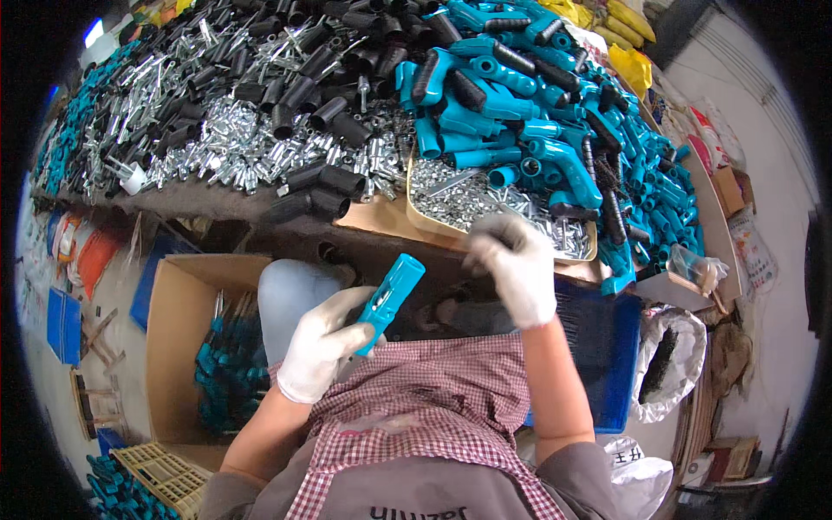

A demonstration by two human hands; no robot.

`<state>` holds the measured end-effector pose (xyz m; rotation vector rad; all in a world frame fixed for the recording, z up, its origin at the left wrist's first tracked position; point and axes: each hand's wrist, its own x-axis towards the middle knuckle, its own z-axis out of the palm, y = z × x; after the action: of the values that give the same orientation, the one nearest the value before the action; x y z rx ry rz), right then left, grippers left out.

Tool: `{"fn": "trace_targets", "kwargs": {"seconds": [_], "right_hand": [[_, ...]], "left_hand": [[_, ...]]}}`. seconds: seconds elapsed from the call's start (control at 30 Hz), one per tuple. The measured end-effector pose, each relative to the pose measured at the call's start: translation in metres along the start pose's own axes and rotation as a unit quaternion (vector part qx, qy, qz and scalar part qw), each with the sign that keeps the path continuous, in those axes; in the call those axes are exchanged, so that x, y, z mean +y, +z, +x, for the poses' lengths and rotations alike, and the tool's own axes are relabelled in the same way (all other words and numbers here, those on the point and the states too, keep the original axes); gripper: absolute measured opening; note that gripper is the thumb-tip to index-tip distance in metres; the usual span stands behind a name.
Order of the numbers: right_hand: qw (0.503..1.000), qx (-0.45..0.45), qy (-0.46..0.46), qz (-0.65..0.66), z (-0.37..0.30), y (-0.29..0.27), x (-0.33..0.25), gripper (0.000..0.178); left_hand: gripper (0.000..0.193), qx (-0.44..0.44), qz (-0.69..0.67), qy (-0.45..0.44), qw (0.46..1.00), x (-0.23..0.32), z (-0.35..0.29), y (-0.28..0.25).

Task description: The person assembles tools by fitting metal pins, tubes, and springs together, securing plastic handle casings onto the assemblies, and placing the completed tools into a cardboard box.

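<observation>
My gloved left hand (pixel 322 345) is wrapped round a teal plastic tool handle (pixel 390 299), tilted with its open round end pointing up and away from me. Slits or holes show along its side. My gloved right hand (pixel 517 267) is at the near edge of a shallow tray (pixel 433 227) full of small metal parts. Its fingers are curled together and slightly blurred; whatever they hold, if anything, is hidden. Behind the tray lies a big heap of teal handles (pixel 498 100) with black grips.
Left of the tray, silver metal fittings (pixel 251 139) and black plastic tubes (pixel 299 91) cover the bench. A cardboard box (pixel 173 347) with teal-handled pieces stands by my left knee. At my right are a blue crate (pixel 611 373) and a white sack (pixel 676 347).
</observation>
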<state>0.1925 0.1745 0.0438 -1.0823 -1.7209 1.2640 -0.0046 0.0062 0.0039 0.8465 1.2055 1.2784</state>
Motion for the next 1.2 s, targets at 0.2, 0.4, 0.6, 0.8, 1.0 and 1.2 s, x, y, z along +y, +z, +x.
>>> {"fn": "trace_targets", "kwargs": {"seconds": [0.2,0.4,0.6,0.8,1.0,1.2], "right_hand": [[0.962,-0.074,-0.212,-0.152,-0.052,0.063,0.002,0.012],[0.961,-0.057,-0.227,-0.150,-0.057,0.085,0.011,0.020],[0.956,-0.185,0.114,0.197,-0.046,0.093,0.016,0.033],[0.961,-0.265,-0.022,0.075,-0.028,0.111,0.023,0.047],[0.907,-0.288,-0.212,-0.223,0.043,0.126,-0.026,0.024],[0.803,-0.153,-0.415,-0.401,0.126,0.167,-0.038,0.015]], "left_hand": [[0.046,0.069,0.042,0.075,0.994,-0.006,0.002,0.002],[0.045,0.131,0.143,0.128,0.973,-0.021,-0.007,-0.006],[0.047,0.100,0.056,0.086,0.990,-0.014,-0.019,-0.018],[0.048,0.047,-0.022,0.065,0.997,-0.026,-0.021,-0.036],[0.059,0.137,-0.164,0.069,0.974,-0.017,-0.028,-0.052],[0.058,0.199,-0.192,0.100,0.956,-0.024,-0.027,-0.071]]}}
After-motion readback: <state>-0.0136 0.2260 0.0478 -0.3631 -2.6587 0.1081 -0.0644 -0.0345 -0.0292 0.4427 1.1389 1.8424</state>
